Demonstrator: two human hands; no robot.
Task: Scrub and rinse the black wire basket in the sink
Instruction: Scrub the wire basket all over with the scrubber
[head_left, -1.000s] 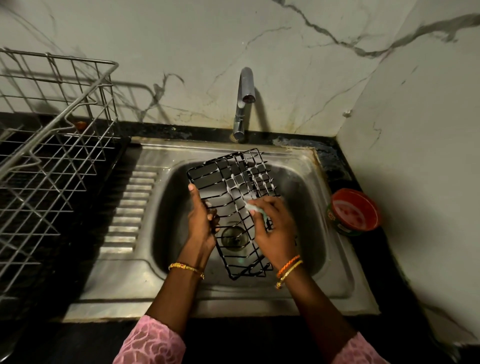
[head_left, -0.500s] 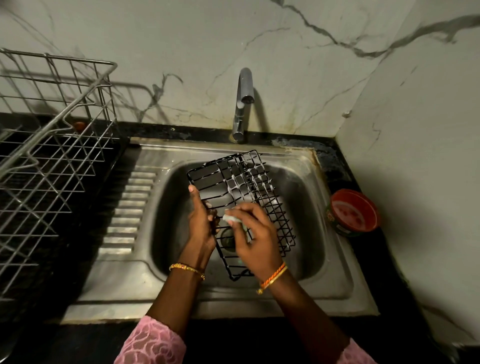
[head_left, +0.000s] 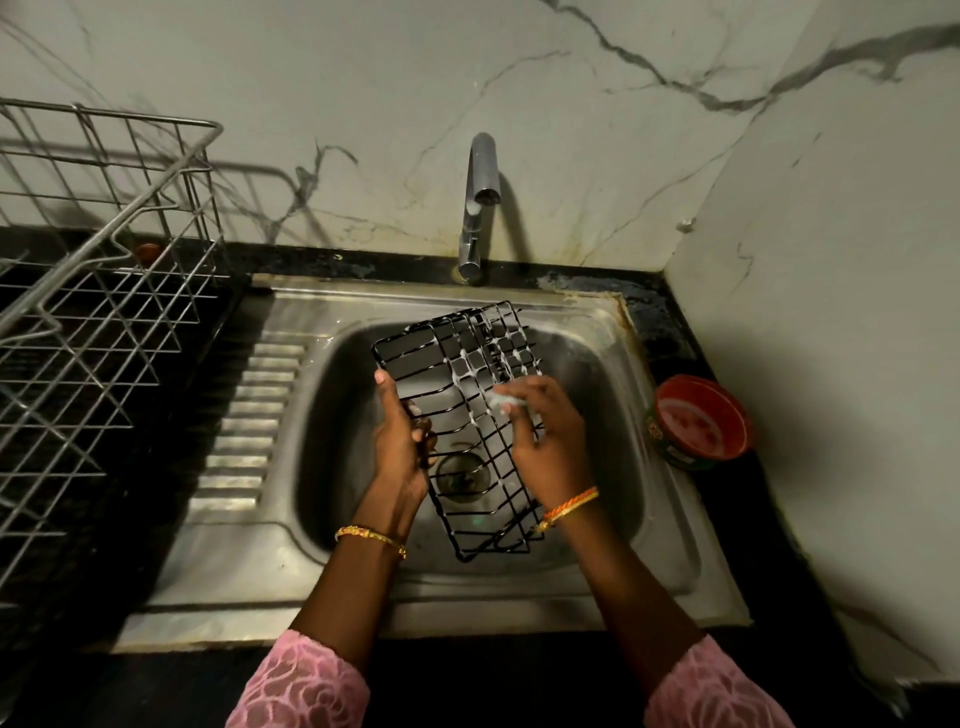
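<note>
1. The left hand grips the left edge of the black wire basket, fingers curled round the wires.
2. The right hand presses a small pale scrubber, possibly a sponge, against the grid, fingers bent over it.
3. The basket tilts above the steel sink, foam on its upper wires.
4. The tap stands behind; a red bowl sits right; a steel rack left.

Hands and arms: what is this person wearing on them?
Bare hands, no gloves. Both arms have pink lace-patterned sleeves ending below the elbow. The left wrist carries a thin gold bangle; the right wrist has an orange-and-gold bangle pair. No rings are clearly visible.
</note>
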